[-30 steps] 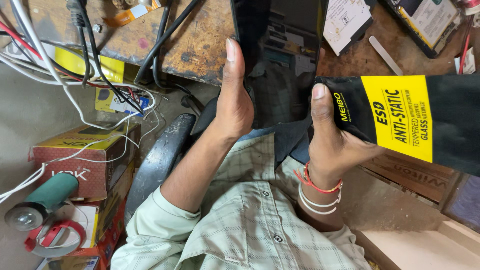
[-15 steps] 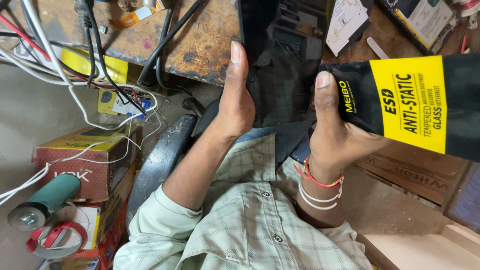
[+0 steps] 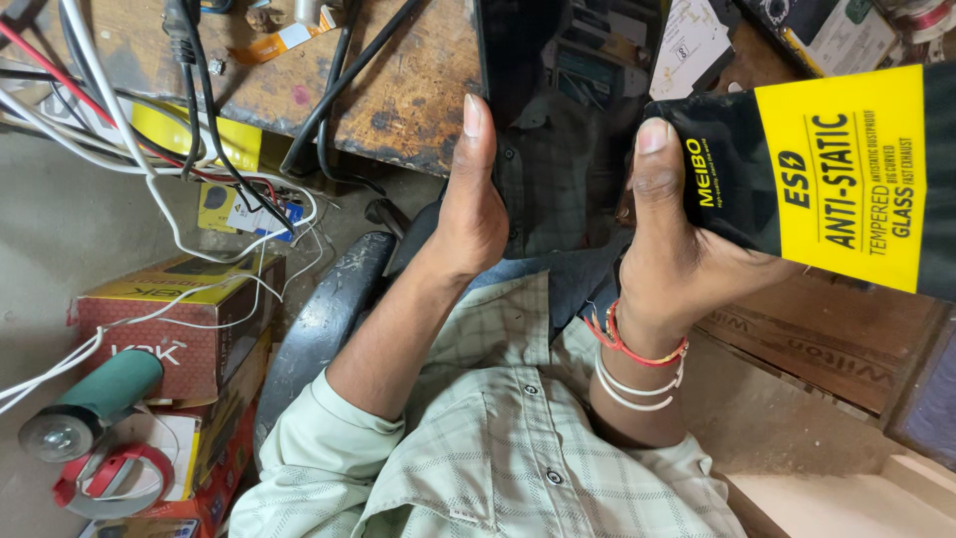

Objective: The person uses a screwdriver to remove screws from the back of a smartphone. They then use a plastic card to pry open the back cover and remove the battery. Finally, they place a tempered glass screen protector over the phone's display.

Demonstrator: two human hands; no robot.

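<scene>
Two things held: left hand (image 3: 473, 214) grips a glossy black tablet (image 3: 558, 130), right hand (image 3: 687, 264) clasps a black-and-yellow packet (image 3: 827, 169).

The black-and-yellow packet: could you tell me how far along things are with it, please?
Done: the black-and-yellow packet is picked up, in the right hand. In hand: the left hand steadies a dark glossy panel. Left: the packet shows no opening from here.
</scene>
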